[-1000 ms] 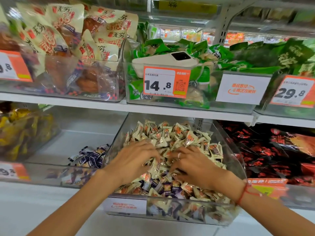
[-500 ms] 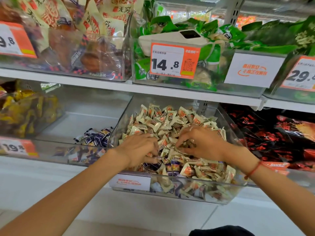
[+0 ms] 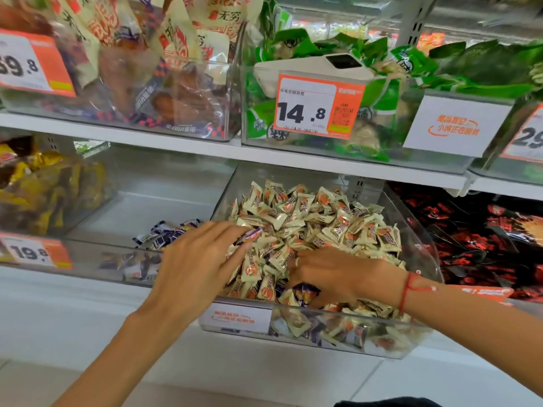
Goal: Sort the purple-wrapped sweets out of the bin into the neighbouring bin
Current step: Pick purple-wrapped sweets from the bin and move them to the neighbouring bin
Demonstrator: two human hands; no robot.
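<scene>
Head view, near to far. Two bare forearms are seen entering from the bottom of the frame. The right hand [image 3: 332,276], lower centre-right, is sunk into the cream-wrapped sweets [image 3: 311,224] at the front of the clear bin [image 3: 423,254]; its fingers are curled down among the wrappers, and a purple-wrapped sweet [image 3: 305,292] is seen right at the thumb side. Whether that sweet is pinched or only touched cannot be told. A red string bracelet [image 3: 407,289] is worn on that wrist, and a ring is seen on one finger.

The left hand [image 3: 199,265], centre frame, is held over the bin's left wall with fingers stretched nearly straight; a small purple-tinted wrapper [image 3: 252,232] is seen at its fingertips, grip unclear. On the bin front a white label [image 3: 235,317] with orange Chinese print is fitted, not legible.

Left of centre, the neighbouring bin [image 3: 164,183] holds a small pile of purple-wrapped sweets [image 3: 167,233] at its front right corner, just beside the shared wall. A "19.8" tag [image 3: 35,254] is seen at the left edge.

On the upper shelf, a "14.8" price tag [image 3: 318,107] with a QR code is fixed on a bin of green packs [image 3: 296,42]. To the upper left, a tag ending "9.8" [image 3: 32,66] is read; at the right edge, a cut-off one starting "29" [image 3: 529,136].
</scene>
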